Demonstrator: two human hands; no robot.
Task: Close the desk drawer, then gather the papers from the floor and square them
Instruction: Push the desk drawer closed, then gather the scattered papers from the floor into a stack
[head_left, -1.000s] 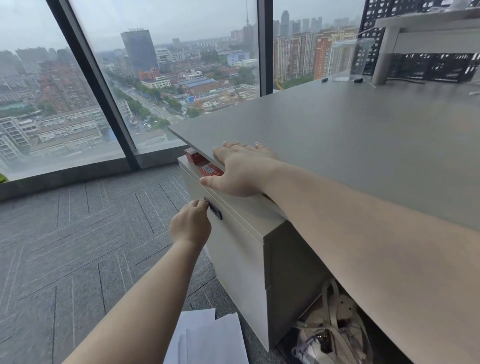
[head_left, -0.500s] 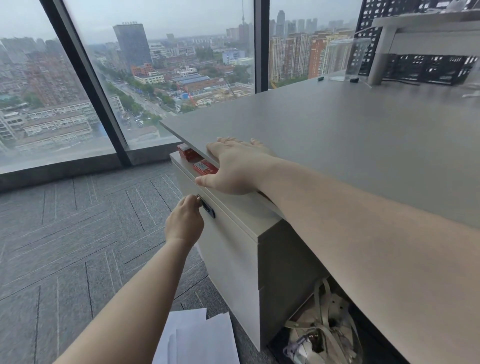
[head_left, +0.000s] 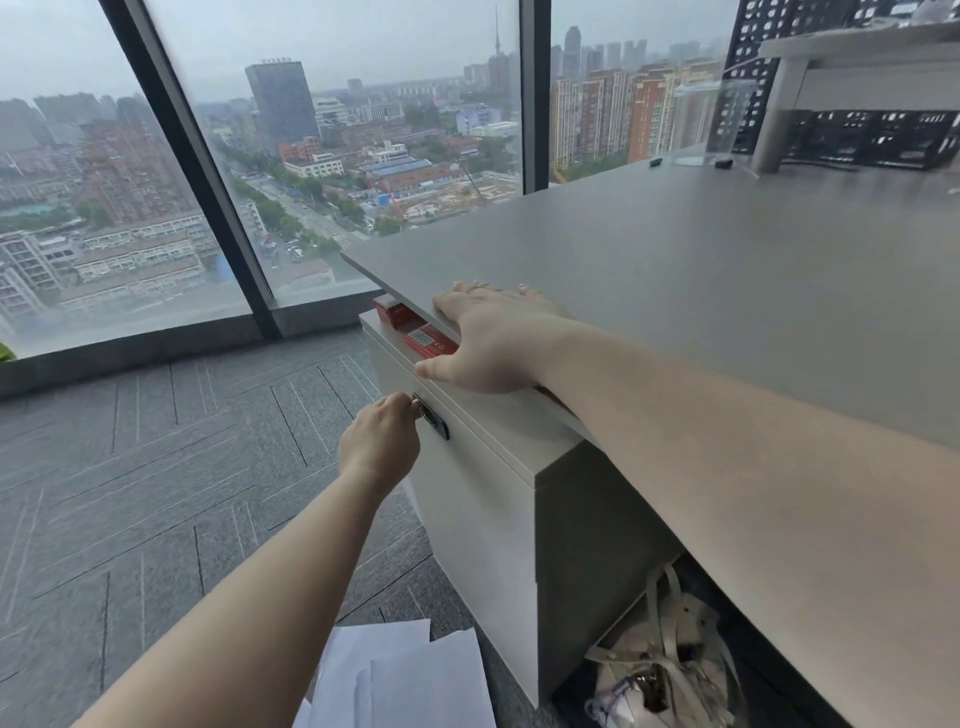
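The white desk drawer (head_left: 467, 519) stands a little way out from under the grey desk top (head_left: 727, 291), and red boxes (head_left: 428, 340) show in the gap. My left hand (head_left: 379, 441) is curled against the drawer's dark handle (head_left: 439, 423), fingers closed on it. My right hand (head_left: 493, 343) lies flat on the desk edge above the drawer, fingers spread and thumb hanging over the gap. White papers (head_left: 415, 675) lie loose and overlapping on the grey carpet, near my left forearm at the bottom of the view.
A pale bag with straps (head_left: 660, 670) sits under the desk, right of the drawer unit. A clear container (head_left: 711, 124) and a grey riser shelf (head_left: 857, 67) stand at the desk's far end. Floor-to-ceiling windows (head_left: 156, 208) bound the carpeted floor on the left.
The view has shifted slightly. Both hands keep their places on the handle and the desk edge, and the drawer's gap looks much the same.
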